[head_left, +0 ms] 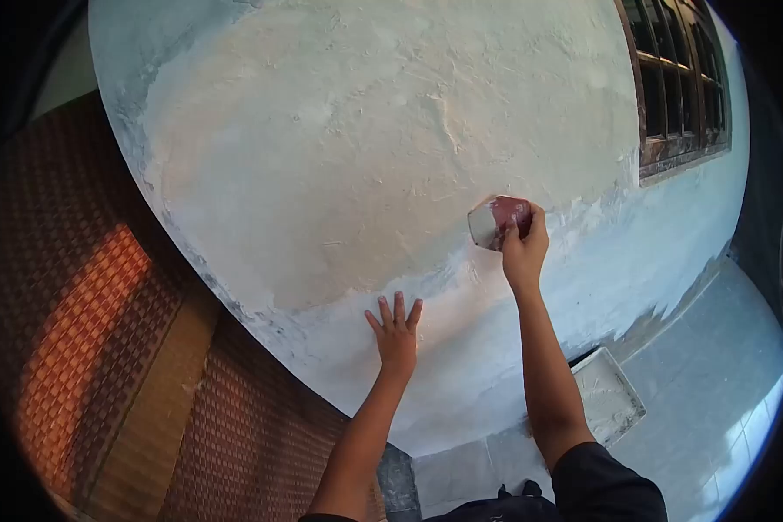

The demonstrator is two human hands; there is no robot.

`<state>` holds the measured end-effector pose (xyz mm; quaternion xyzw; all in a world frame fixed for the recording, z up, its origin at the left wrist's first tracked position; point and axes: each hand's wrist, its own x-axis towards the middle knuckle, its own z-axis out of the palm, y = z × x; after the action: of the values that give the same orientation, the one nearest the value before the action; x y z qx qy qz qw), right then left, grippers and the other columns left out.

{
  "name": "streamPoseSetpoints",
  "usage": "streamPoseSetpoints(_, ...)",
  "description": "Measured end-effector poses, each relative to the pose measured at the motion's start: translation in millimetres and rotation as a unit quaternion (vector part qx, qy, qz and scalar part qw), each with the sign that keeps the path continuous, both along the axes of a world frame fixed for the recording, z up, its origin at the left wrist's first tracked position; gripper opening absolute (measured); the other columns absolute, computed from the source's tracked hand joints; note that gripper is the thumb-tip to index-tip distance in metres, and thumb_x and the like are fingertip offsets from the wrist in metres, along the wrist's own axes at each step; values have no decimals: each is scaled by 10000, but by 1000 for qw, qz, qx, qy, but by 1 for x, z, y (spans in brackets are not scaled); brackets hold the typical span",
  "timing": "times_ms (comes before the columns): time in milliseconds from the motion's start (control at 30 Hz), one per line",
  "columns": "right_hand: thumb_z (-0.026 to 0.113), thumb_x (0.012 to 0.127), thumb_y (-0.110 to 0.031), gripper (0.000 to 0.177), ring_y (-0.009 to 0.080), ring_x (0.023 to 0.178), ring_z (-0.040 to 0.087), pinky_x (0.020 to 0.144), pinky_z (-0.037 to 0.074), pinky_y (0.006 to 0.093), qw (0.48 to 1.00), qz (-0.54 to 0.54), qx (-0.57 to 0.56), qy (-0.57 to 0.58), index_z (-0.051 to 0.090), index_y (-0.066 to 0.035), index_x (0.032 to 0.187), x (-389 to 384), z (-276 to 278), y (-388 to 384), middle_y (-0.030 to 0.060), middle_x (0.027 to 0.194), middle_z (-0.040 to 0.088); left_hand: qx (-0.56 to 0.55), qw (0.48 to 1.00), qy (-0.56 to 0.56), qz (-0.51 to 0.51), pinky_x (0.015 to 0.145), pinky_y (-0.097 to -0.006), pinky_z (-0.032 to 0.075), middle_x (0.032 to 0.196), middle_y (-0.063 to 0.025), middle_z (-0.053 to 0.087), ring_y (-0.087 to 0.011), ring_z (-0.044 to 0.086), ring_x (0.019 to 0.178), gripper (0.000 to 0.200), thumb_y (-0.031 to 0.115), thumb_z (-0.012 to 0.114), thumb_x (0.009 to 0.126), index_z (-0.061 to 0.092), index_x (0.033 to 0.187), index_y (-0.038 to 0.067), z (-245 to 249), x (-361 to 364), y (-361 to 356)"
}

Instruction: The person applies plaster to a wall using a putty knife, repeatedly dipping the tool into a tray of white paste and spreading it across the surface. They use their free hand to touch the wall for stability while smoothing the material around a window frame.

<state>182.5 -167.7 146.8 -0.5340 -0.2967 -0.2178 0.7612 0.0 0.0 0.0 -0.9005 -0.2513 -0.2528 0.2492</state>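
My right hand [525, 250] grips a flat, reddish-brown putty spreader [511, 211] whose left part is coated with pale paste. The spreader is against the wall [322, 165], at the uneven border between the rough beige area above and the whiter coat below. Lower and to the left, my left hand [398, 337] is laid on the white coat with its fingers spread, holding nothing. Ridges and small lumps show on the wall above both hands.
A shallow rectangular tray [607, 397] with whitish paste stands on the tiled floor [705, 348] at the wall's foot. A wooden-framed window [683, 78] is at upper right. Brown woven panels [87, 322] line the left side, one strip sunlit.
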Motion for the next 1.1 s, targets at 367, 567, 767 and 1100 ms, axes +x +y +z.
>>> streamPoseSetpoints(367, 537, 817, 68, 286, 272, 876, 639, 798, 486, 340, 995, 68, 44, 55, 531, 32, 1101, 6, -6, 5, 181, 940, 628, 21, 999, -21, -15, 1036, -738, 114, 1573, -153, 47, -468, 141, 1395, 1010, 182, 631, 828, -118, 1501, 258, -2, 1, -1)
streamPoseSetpoints(567, 521, 820, 61, 274, 258, 848, 635, 772, 493, 346, 999, 36, 2, -9, 526, 39, 1093, -2, -7, 13, 171, 925, 621, 105, 994, 28, 32, 1011, -770, 71, 1538, -259, 62, -555, 76, 1370, 1279, 420, 809, 638, -107, 1500, 191, -5, 1, 4)
streamPoseSetpoints(767, 535, 814, 63, 277, 257, 874, 627, 794, 486, 337, 998, 40, 56, 7, 525, 40, 1091, 1, -16, 9, 173, 928, 615, 108, 993, 28, 35, 1014, -768, 53, 1542, -259, 47, -553, 49, 1376, 1258, 414, 801, 654, -103, 1501, 194, -4, 1, 5)
streamPoseSetpoints(1100, 528, 830, 59, 268, 257, 855, 617, 782, 480, 325, 991, 62, 96, 76, 514, 38, 1096, 0, -20, 1, 173, 954, 620, -28, 996, 67, 48, 1042, -739, 72, 1574, -155, 32, -467, 88, 1408, 1005, 218, 636, 829, -109, 1502, 265, 5, 0, -3)
